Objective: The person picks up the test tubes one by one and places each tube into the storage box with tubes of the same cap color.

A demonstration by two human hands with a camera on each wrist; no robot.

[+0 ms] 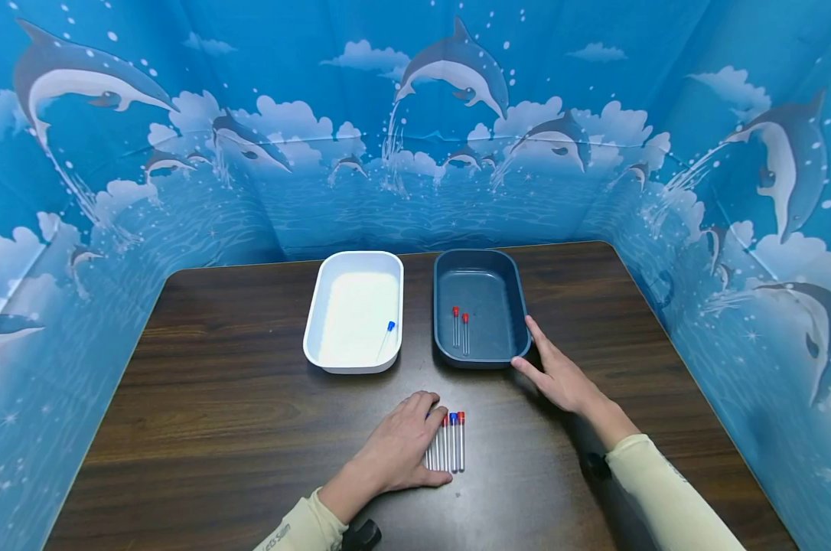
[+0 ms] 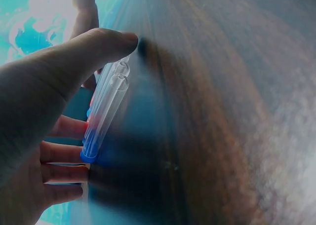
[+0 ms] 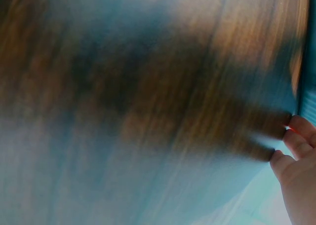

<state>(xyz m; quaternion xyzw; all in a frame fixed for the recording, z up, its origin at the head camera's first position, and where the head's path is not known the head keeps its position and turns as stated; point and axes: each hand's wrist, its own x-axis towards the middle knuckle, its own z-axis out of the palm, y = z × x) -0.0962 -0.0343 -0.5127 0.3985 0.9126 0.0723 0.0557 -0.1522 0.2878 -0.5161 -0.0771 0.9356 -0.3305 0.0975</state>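
Note:
Several clear test tubes (image 1: 454, 444) with red and blue caps lie side by side on the table, caps pointing away. My left hand (image 1: 400, 444) spans the left end of this row and hides part of it. In the left wrist view its fingers reach the capped ends of the tubes (image 2: 106, 116), while the thumb extends past their rounded ends. My right hand (image 1: 562, 376) rests at the near right corner of the dark blue tray (image 1: 487, 295), fingers along its side. Two red-capped tubes (image 1: 456, 312) lie inside that tray.
Left of the dark tray stands a white tray (image 1: 350, 306) holding one blue-capped tube (image 1: 391, 327). Both trays sit near the far edge of the brown wooden table (image 1: 223, 383). A dolphin-printed curtain (image 1: 388, 207) surrounds the table's back and sides.

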